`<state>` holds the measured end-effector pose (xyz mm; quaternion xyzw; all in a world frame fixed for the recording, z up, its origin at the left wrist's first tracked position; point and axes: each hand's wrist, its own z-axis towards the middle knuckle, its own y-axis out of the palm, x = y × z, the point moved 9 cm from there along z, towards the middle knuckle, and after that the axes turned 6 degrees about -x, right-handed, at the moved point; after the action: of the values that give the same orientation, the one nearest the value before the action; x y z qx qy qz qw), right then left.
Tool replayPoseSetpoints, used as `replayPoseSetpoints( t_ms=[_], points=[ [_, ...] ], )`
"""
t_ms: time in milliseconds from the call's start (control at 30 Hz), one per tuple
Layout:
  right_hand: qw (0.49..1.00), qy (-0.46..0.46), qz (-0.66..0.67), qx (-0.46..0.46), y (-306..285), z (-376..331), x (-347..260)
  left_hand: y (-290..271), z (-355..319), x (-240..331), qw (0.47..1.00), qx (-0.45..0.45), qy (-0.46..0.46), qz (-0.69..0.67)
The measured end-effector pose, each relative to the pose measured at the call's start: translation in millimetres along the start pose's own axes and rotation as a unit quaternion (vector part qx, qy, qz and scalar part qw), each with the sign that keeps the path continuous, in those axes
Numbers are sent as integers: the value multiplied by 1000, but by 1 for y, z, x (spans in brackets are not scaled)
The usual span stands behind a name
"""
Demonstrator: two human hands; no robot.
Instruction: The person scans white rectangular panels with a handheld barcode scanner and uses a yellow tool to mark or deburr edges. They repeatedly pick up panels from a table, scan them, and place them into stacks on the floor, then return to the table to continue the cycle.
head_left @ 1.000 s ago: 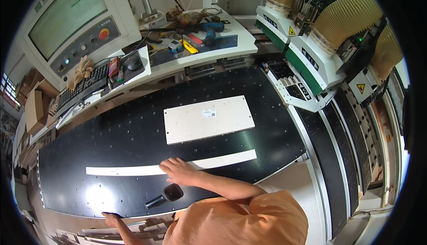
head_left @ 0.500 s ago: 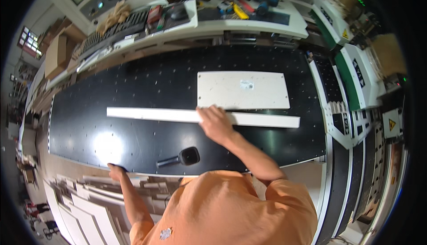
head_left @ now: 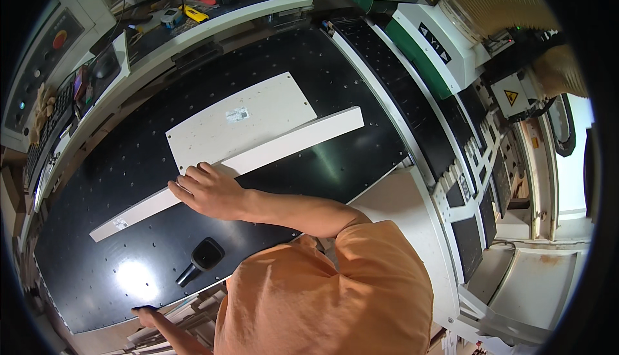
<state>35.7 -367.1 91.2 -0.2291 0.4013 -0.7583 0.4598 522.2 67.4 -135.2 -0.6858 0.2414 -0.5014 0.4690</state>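
Note:
A long, narrow white board (head_left: 290, 143) lies slantwise on the black worktable (head_left: 335, 168). My right hand (head_left: 209, 191) is closed over its middle, fingers across the far edge and thumb toward the left. Along the far side of the strip rests a wider white panel (head_left: 238, 115) with small corner holes and a label. My left hand (head_left: 148, 316) is low at the table's near edge. Its fingers are partly hidden, and a dark patch beside them is too unclear to name. Between my hands and nearer my body lies a black handheld scanner-like device (head_left: 206, 254).
Hand tools, a yellow one (head_left: 195, 13) among them, lie on a white shelf beyond the table. At the far left stands a control panel (head_left: 48, 52) with a red knob. White and green machine housings (head_left: 425, 49) and rails line the right side.
My view has swung to the right, so the table appears tilted. My right hand still grips the narrow board; a small label now shows near its left end. My left hand stays by the table edge.

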Motion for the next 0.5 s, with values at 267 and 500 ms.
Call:
replayPoseSetpoints(
  t_ms=[267,500],
  points=[
    [997,18,27,-70,-3,-5,27,-12,-24,8,995,-26,44,87],
    [983,66,67,-155,-22,-45,76,-26,-55,11,996,10,-16,-91]
  ],
)
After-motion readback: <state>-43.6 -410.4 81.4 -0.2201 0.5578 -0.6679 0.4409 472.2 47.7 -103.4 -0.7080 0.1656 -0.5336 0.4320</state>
